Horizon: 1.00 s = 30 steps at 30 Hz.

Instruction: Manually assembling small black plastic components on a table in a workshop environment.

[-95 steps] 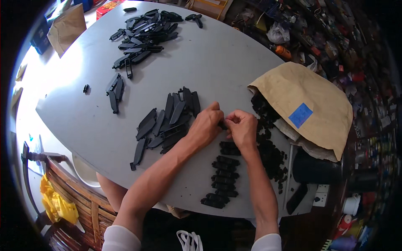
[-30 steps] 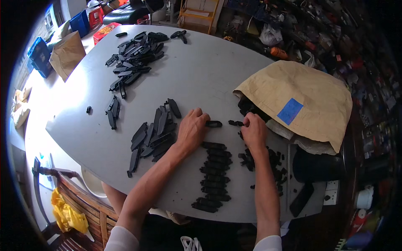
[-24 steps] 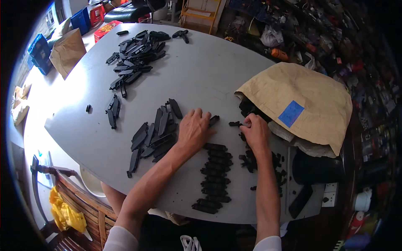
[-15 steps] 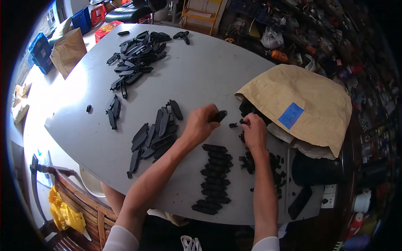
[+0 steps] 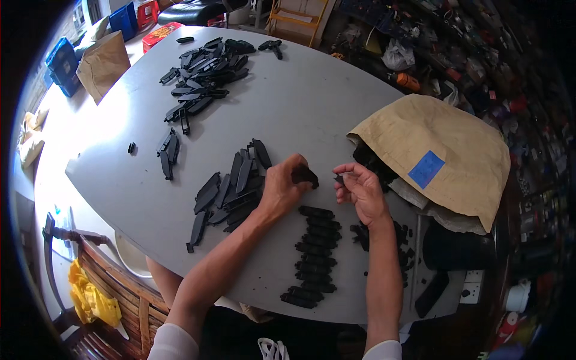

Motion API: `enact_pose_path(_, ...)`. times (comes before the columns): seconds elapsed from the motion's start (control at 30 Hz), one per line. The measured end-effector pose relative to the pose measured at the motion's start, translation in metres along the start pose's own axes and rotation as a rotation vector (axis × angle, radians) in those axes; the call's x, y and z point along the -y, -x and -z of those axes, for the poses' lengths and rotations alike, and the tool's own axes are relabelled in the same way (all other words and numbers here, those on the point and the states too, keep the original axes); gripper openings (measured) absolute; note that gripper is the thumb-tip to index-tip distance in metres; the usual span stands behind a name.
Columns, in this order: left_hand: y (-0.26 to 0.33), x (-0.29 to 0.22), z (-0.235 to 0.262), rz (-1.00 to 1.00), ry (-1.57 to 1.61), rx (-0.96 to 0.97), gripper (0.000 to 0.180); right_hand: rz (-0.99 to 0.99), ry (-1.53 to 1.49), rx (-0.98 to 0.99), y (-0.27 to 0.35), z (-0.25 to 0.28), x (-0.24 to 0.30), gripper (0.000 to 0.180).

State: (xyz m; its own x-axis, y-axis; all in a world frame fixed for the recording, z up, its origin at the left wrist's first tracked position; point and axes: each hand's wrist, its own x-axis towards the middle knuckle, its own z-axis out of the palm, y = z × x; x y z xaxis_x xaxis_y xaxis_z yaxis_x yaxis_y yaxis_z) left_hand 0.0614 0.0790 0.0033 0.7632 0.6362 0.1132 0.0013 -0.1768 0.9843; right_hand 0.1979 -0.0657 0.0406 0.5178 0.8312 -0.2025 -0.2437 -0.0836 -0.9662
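Note:
My left hand [image 5: 283, 189] grips a long black plastic part [image 5: 306, 176], its far end poking out past the fingers. Just to the right, my right hand [image 5: 367, 198] is turned partly palm up and pinches a small black piece [image 5: 339, 179] between thumb and forefinger. A short gap separates the two parts. Below them on the grey table [image 5: 288, 102] lies a column of similar black parts [image 5: 317, 243], side by side. Loose small black pieces [image 5: 403, 234] are scattered beside my right forearm. A heap of long black parts [image 5: 243, 174] lies left of my left hand.
At the right, a brown paper bag [image 5: 462, 138] with a blue patch lies with its mouth toward my hands, black pieces inside. A bigger heap of black parts [image 5: 207, 75] covers the far left. A wooden chair [image 5: 114, 282] with a yellow bag stands at lower left.
My right hand has lifted away from the small pieces by the bag and turned over, with one small piece in its fingertips. My left hand has tilted its black part.

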Motion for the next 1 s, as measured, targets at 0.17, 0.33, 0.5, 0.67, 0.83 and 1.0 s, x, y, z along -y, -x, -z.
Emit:
enact_pose_path(0.17, 0.006, -0.005, 0.0, -0.074, -0.29, 0.007, 0.022, -0.021, 0.064, 0.007, -0.001, 0.002, -0.003, 0.015)
enact_pose_path(0.33, 0.005, 0.008, 0.001, -0.291, -0.489, -0.058, 0.026, -0.032, 0.095, -0.028, -0.008, 0.0, -0.01, 0.012)
enact_pose_path(0.5, 0.005, 0.009, 0.008, -0.24, -0.488, -0.022, 0.03, -0.049, 0.266, -0.115, -0.014, -0.03, -0.002, 0.007)
enact_pose_path(0.67, 0.004, 0.007, 0.003, -0.247, -0.49, -0.012, 0.029, -0.022, 0.649, -0.223, -0.017, -0.042, 0.003, 0.008)
enact_pose_path(0.83, 0.005, 0.007, 0.005, -0.255, -0.492, -0.021, 0.028, 0.162, 0.84, -0.176, -0.027, -0.034, -0.017, 0.008)
enact_pose_path(1.0, 0.004, 0.009, 0.004, -0.258, -0.489, -0.025, 0.029, -0.018, 0.565, -0.17, -0.022, -0.05, 0.0, 0.007)
